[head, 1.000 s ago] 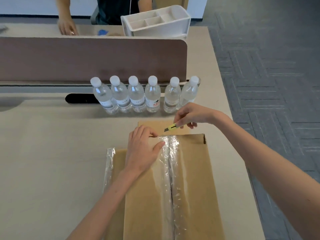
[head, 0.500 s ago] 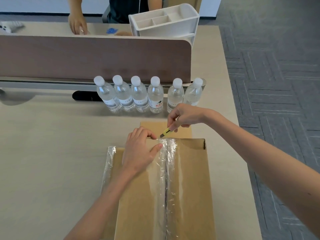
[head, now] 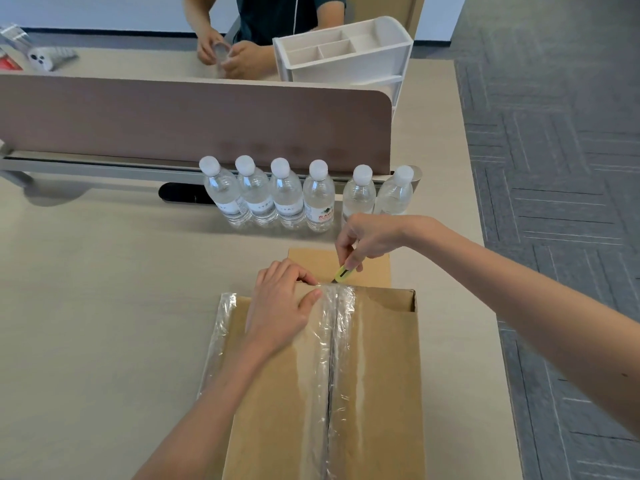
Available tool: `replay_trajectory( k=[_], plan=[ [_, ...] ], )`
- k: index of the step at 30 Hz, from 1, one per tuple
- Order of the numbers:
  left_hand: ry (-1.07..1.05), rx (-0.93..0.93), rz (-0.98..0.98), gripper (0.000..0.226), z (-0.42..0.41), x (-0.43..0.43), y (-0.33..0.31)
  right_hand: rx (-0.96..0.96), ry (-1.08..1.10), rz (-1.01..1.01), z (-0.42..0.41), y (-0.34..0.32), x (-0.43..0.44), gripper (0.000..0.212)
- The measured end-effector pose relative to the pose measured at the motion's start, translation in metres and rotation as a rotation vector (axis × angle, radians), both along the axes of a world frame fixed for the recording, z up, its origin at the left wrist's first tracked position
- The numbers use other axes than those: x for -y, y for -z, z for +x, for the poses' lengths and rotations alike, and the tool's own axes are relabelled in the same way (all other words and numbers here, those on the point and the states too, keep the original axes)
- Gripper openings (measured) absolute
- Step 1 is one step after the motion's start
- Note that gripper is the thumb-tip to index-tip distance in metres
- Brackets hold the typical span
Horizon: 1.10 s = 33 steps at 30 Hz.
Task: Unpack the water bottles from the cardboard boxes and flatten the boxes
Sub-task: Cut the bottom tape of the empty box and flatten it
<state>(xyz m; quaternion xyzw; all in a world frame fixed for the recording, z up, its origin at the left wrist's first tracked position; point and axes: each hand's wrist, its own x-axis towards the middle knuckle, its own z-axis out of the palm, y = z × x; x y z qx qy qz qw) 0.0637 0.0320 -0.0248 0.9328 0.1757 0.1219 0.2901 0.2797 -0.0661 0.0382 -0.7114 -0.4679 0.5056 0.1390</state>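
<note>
Knife [head: 342, 273] tipped steeper at tape [head: 337, 306] | six bottles [head: 318, 199] beyond box [head: 381, 358]

Your cardboard box [head: 377, 375] lay on the desk [head: 104, 306], top flaps shut and sealed down the centre seam with crinkled clear tape [head: 341, 306], one far flap folded out flat. Six clear, white-capped water bottles [head: 318, 199] stood upright in a row just beyond.
</note>
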Motion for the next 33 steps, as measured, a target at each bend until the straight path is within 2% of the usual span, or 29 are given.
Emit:
replay_trajectory(
  k=[13,18,33],
  plan=[
    [-0.005,-0.007,-0.003,0.013,0.002,0.000,0.000,-0.087,-0.012,-0.029,0.008,0.001,0.006,0.007],
    [-0.003,-0.007,-0.006,0.011,0.001,0.000,-0.001,-0.085,-0.002,-0.056,0.011,-0.001,0.008,0.017],
    [0.027,-0.011,-0.013,0.011,0.000,0.002,-0.002,-0.086,0.084,-0.066,0.008,-0.004,0.032,0.017]
  ],
)
